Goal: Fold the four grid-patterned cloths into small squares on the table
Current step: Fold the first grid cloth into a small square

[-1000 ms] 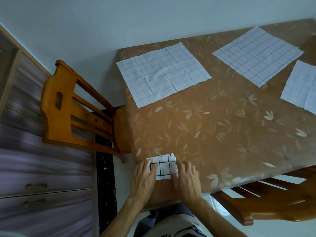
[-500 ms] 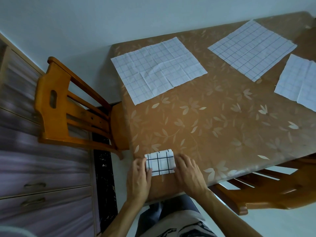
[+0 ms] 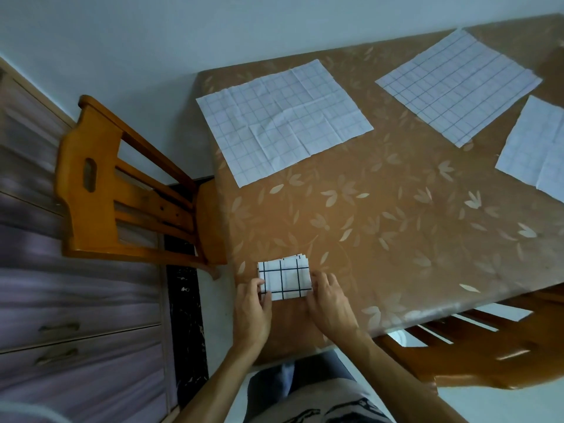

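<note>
Now our left grip (image 3: 253, 300) and right grip (image 3: 328, 297), fingers flat, flank the folded cloth (image 3: 283, 280); likely limp, pinch its edges

Home dining room, wooden chairs (image 3: 122, 190), leaf-patterned table (image 3: 381, 233), drawer cabinet (image 3: 76, 315)

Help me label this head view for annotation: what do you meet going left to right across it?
In order: drawer cabinet → wooden chair → left hand → folded cloth → right hand → far spread cloth → cloth cut by the right edge. Omitted as overlapping: the big left cloth and second chair.
</note>
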`<act>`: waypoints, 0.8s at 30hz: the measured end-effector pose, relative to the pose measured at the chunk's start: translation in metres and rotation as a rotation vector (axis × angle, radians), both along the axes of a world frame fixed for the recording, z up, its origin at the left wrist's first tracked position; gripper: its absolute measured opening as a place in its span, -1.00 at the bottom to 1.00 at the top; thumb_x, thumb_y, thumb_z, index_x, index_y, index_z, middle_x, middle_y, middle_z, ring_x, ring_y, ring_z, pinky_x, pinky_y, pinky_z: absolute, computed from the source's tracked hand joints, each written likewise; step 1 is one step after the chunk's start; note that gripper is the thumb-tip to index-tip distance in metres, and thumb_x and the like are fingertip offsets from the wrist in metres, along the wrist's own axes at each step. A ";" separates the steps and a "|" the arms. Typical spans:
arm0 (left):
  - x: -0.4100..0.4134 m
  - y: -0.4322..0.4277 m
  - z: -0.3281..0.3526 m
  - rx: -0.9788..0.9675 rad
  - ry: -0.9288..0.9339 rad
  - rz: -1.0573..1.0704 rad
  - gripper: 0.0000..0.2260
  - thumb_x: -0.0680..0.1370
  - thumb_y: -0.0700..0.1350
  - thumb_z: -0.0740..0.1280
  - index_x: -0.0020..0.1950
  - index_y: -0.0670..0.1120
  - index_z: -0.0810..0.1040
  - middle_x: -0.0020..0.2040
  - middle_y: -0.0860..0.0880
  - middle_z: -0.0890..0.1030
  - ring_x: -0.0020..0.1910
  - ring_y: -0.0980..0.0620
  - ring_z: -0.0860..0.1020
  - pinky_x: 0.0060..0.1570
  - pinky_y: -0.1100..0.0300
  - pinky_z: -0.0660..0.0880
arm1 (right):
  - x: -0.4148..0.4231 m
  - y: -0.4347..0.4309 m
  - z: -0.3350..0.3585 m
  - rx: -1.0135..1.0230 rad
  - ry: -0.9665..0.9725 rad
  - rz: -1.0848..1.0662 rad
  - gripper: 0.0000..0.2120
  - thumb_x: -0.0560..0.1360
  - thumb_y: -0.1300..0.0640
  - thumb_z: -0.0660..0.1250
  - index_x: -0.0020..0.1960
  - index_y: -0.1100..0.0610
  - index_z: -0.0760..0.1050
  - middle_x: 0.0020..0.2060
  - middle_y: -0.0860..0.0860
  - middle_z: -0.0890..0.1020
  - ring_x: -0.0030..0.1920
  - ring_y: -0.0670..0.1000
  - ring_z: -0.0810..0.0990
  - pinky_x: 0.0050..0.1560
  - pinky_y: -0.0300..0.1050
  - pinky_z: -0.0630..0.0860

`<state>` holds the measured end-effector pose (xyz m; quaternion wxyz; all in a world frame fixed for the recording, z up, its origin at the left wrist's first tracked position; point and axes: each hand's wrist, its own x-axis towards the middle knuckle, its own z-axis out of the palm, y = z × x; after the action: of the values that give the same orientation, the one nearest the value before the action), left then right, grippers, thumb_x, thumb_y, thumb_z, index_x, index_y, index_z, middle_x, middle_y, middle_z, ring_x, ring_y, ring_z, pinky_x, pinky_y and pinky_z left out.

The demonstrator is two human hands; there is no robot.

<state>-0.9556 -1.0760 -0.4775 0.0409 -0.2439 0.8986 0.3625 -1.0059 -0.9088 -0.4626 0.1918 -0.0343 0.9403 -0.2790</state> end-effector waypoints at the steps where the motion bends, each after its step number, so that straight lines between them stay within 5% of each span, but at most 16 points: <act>1: -0.001 0.000 -0.001 -0.082 -0.001 -0.026 -0.79 0.58 -0.06 0.34 0.20 0.01 0.48 0.13 -0.02 0.48 -0.11 0.05 0.57 -0.25 0.22 0.55 | -0.003 -0.001 -0.002 0.057 0.069 0.044 -0.66 0.56 0.10 0.17 0.32 0.08 0.41 0.16 0.07 0.51 0.12 0.15 0.53 0.06 0.03 0.52; 3: -0.003 0.001 -0.004 -0.245 0.044 -0.140 -0.74 0.57 -0.07 0.35 0.25 0.01 0.47 0.18 -0.03 0.47 -0.06 0.02 0.58 -0.24 0.14 0.61 | -0.006 -0.005 -0.011 0.152 0.206 0.213 -0.58 0.49 0.15 0.28 0.35 0.12 0.44 0.29 0.11 0.51 0.25 0.17 0.51 0.18 0.04 0.52; 6: -0.010 0.004 -0.017 -0.465 0.142 -0.457 -0.63 0.57 -0.12 0.27 0.37 -0.11 0.49 0.38 -0.16 0.49 0.29 -0.17 0.52 0.14 -0.03 0.56 | -0.006 -0.014 -0.025 0.177 0.281 0.492 -0.50 0.49 0.06 0.30 0.42 0.15 0.45 0.45 0.11 0.42 0.44 0.11 0.39 0.37 0.01 0.41; 8: -0.012 0.002 -0.023 -0.497 0.072 -0.576 -0.54 0.58 -0.05 0.11 0.47 -0.13 0.38 0.49 -0.17 0.37 0.45 -0.16 0.38 0.30 -0.09 0.44 | -0.007 -0.013 -0.037 0.188 0.252 0.598 -0.47 0.52 0.01 0.15 0.46 0.16 0.40 0.49 0.08 0.36 0.50 0.06 0.26 0.45 0.01 0.27; 11: -0.008 -0.011 -0.033 -0.483 -0.070 -0.646 -0.43 0.60 -0.06 0.14 0.60 -0.08 0.10 0.61 -0.12 0.07 0.59 -0.11 0.07 0.44 -0.17 0.26 | -0.014 -0.002 -0.046 0.245 0.239 0.691 -0.40 0.52 0.08 0.10 0.55 0.14 0.22 0.55 0.09 0.23 0.54 0.04 0.09 0.45 0.03 0.09; 18: -0.004 -0.019 -0.030 -0.497 -0.146 -0.654 -0.51 0.68 0.07 -0.17 0.62 0.01 0.00 0.63 -0.03 -0.08 0.60 -0.06 -0.09 0.49 -0.21 0.08 | -0.029 0.033 -0.042 0.318 0.214 0.795 -0.33 0.62 -0.16 0.07 0.60 0.14 0.02 0.60 0.08 0.04 0.59 0.08 -0.02 0.50 0.15 0.01; 24: -0.012 -0.014 -0.013 -0.451 -0.213 -0.636 -0.50 0.65 0.06 -0.02 0.60 0.00 0.10 0.62 -0.10 0.03 0.58 -0.11 0.08 0.45 -0.21 0.23 | -0.029 0.024 -0.033 0.222 0.201 0.694 -0.45 0.60 -0.12 0.08 0.51 0.13 0.31 0.52 0.09 0.29 0.52 0.09 0.27 0.44 0.10 0.25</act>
<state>-0.9680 -1.0900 -0.4909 0.1893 0.0074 0.9770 0.0983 -1.0346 -0.8850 -0.4954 0.1844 -0.3569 0.9114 -0.0892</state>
